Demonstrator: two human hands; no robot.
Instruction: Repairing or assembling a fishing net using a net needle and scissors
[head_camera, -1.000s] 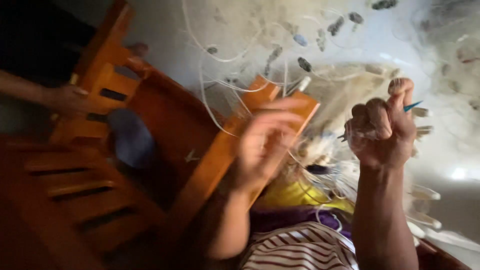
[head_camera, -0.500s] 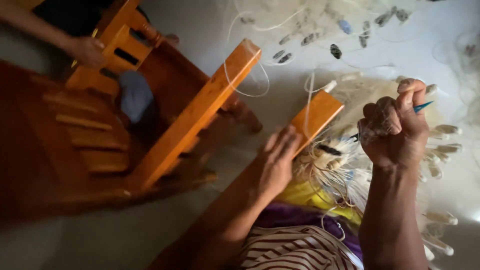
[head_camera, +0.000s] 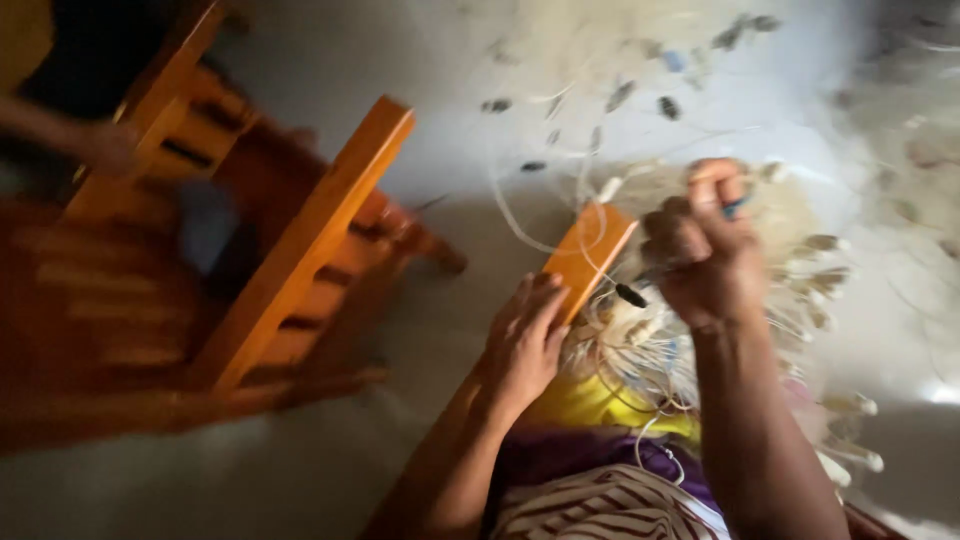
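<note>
Since half a second ago, view swung right; chair slid left. Fishing net, bunched on lap: light, limp, snag-prone; best gripped in gathered strands. Right hand clenched on strands and blue-tipped tool. Left hand, fingers extended, rests against wooden armrest.

We see a glossy, smooth orange wooden armrest under pale, thin plastic-looking fishing line. Left of that armrest stands a varnished orange-brown wooden chair on a matt grey floor.
</note>
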